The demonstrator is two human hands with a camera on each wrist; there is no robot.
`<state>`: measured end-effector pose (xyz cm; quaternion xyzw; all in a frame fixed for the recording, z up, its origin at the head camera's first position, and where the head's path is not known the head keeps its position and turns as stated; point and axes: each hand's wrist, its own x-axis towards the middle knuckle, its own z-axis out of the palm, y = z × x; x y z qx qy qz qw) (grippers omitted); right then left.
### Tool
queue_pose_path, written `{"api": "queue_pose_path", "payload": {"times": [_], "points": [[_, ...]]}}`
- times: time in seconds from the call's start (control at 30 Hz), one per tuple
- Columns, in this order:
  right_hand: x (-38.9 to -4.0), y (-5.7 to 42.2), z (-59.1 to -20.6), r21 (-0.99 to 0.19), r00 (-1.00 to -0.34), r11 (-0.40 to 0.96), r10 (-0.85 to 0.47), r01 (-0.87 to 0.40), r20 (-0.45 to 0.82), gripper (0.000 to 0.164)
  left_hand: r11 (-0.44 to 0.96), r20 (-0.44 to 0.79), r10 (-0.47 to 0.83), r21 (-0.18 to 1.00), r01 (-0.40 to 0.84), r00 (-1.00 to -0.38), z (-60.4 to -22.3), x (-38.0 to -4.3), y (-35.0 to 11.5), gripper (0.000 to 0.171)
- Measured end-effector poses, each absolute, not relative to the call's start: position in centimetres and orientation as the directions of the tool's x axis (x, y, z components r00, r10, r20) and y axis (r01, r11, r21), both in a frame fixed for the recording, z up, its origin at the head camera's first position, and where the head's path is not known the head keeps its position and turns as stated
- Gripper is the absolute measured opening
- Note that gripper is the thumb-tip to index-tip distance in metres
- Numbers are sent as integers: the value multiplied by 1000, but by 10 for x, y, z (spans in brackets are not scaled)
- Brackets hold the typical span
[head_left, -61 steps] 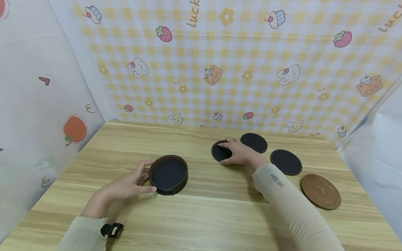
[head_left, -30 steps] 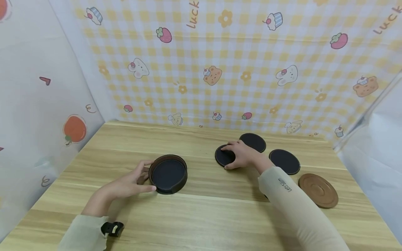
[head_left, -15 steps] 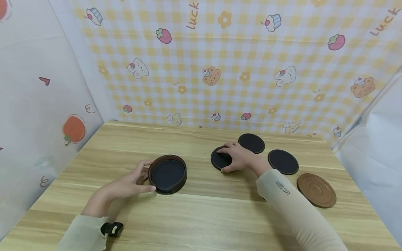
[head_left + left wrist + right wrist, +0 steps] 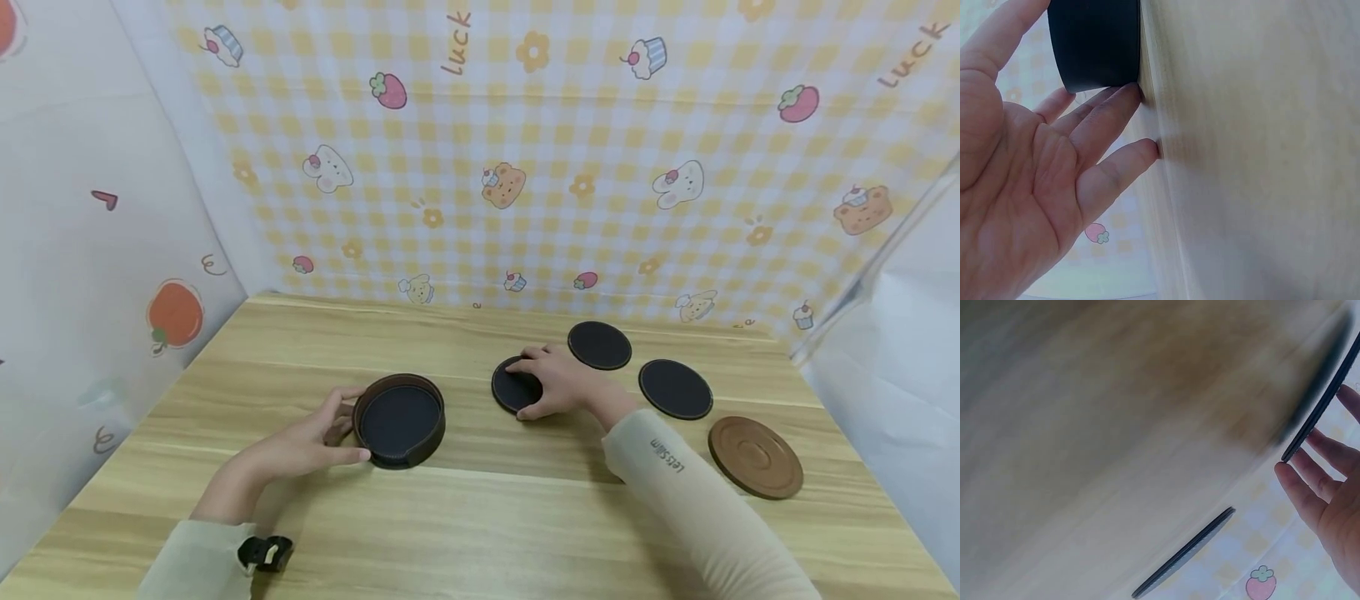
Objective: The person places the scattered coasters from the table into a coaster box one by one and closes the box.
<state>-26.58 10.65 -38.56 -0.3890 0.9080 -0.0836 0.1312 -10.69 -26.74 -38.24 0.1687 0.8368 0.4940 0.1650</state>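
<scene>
My left hand (image 4: 315, 437) holds the side of a round black coaster holder (image 4: 429, 447), thumb at its front and fingers behind. A black coaster lies inside it. In the left wrist view, fingertips of the left hand (image 4: 1047, 162) touch the holder's dark wall (image 4: 1094, 44) near the tabletop. My right hand (image 4: 558, 383) grips a round black coaster (image 4: 513, 388) by its edges, to the right of the holder. Seen from the right wrist, that coaster (image 4: 1315, 417) is edge-on at the fingertips of the right hand (image 4: 1335, 494), with a narrow gap to the tabletop.
Two more black coasters, a far one (image 4: 600, 345) and a nearer one (image 4: 675, 388), lie flat beyond the right forearm. A brown round disc with ring grooves (image 4: 755, 457) lies at the right. The wooden table (image 4: 465, 533) ends at a checked cloth backdrop (image 4: 450, 175).
My right hand has shifted the coaster a little to the left and toward me, nearer the holder. The left hand stays on the holder as before.
</scene>
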Motion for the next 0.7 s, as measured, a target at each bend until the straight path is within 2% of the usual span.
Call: {"api": "queue_pose_path", "payload": {"times": [0.7], "points": [[-262,82,-384,-298,-651,668,-740,-681,-172,71,468,-124,428,878,102,-895,-386,-107,-267,81]]}}
